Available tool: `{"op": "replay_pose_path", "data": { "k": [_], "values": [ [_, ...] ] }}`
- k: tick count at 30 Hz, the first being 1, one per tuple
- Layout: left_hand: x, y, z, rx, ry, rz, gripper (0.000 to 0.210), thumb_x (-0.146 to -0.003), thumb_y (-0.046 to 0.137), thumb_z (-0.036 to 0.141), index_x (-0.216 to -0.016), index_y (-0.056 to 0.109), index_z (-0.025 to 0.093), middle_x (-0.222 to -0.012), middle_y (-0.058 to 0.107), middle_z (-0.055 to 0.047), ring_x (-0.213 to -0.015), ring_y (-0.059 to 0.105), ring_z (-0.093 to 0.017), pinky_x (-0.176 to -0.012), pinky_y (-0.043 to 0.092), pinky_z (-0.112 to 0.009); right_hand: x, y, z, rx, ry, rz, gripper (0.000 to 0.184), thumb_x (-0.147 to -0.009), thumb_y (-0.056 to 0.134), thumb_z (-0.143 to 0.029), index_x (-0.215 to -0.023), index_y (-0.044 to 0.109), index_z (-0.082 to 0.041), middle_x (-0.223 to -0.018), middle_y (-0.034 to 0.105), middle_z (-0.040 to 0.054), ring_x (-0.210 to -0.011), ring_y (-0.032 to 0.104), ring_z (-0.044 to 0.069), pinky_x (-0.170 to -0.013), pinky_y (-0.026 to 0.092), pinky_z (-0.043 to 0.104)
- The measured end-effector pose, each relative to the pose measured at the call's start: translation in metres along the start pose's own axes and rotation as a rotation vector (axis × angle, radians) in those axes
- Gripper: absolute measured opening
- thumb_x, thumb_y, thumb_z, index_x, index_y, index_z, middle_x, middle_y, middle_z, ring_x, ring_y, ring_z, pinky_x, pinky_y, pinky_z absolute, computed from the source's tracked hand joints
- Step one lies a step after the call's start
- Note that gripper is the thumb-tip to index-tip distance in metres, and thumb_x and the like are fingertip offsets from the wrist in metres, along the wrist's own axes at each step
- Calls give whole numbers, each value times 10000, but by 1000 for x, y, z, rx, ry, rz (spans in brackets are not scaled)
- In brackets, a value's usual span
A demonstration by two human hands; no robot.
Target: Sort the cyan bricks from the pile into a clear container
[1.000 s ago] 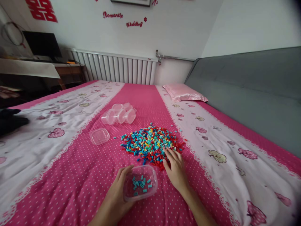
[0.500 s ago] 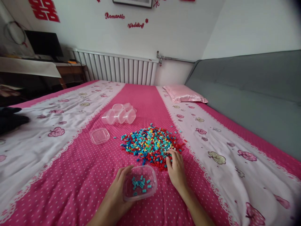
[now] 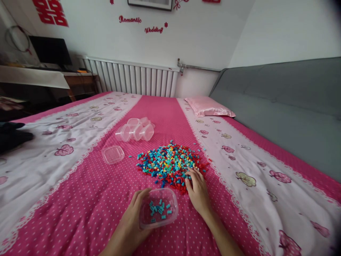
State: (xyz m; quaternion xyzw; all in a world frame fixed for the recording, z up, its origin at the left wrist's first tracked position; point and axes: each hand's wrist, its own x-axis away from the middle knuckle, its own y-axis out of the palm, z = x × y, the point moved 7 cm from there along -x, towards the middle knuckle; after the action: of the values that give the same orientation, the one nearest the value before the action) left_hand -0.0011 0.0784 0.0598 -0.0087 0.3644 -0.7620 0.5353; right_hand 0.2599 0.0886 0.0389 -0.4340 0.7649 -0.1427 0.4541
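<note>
My left hand (image 3: 137, 213) grips a clear plastic container (image 3: 170, 218) by its left side, tilted towards me. Several teal toy bricks (image 3: 160, 207) lie loose on its bottom. Beyond it spreads a heap of small building bricks (image 3: 167, 160) in red, blue, teal, yellow and other colours. My right hand (image 3: 197, 188) rests at the heap's near right edge, fingers bent and slightly apart, with the fingertips touching the bricks. No brick can be made out between those fingers.
A clear lid (image 3: 113, 155) lies left of the heap. Behind it stand several stacked clear containers (image 3: 135, 131). All are on a pink dotted bedspread (image 3: 87, 199). A pink pillow (image 3: 209, 106) lies at the back right, beside a grey sofa back (image 3: 282, 96).
My right hand has shifted slightly left over the heap's near right edge. My left hand and the container have stayed in place.
</note>
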Motion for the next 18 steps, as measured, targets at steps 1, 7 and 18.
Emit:
{"op": "replay_pose_path", "data": {
  "k": [1, 7, 18],
  "values": [
    [0, 0, -1, 0, 0, -4, 688, -756, 733, 264, -1380, 443, 263, -1351, 589, -149, -1210, 624, -351, -986, 543, -559, 0, -1, 0, -12, 4, 10, 213, -984, 446, -270, -1056, 642, -227, -1303, 643, 97, -1311, 483, 270, -1101, 422, 539],
    [0, 2, -3, -6, -25, -35, 690, -759, 710, 249, -1389, 430, 245, -1367, 572, -167, -1231, 609, -357, -1007, 528, -557, -1, -1, 3, -35, 30, 19, 312, -989, 408, -247, -1207, 632, -228, -1216, 660, 103, -1204, 550, 250, -1045, 474, 502],
    [3, 4, -7, 14, -14, -1, 705, -778, 732, 274, -1412, 424, 288, -1343, 586, -125, -1209, 618, -337, -1005, 533, -525, -8, 4, -5, 103, -40, -123, 486, -920, 363, -63, -1215, 692, -264, -1156, 677, 75, -1086, 545, 270, -974, 490, 492]
  ]
}}
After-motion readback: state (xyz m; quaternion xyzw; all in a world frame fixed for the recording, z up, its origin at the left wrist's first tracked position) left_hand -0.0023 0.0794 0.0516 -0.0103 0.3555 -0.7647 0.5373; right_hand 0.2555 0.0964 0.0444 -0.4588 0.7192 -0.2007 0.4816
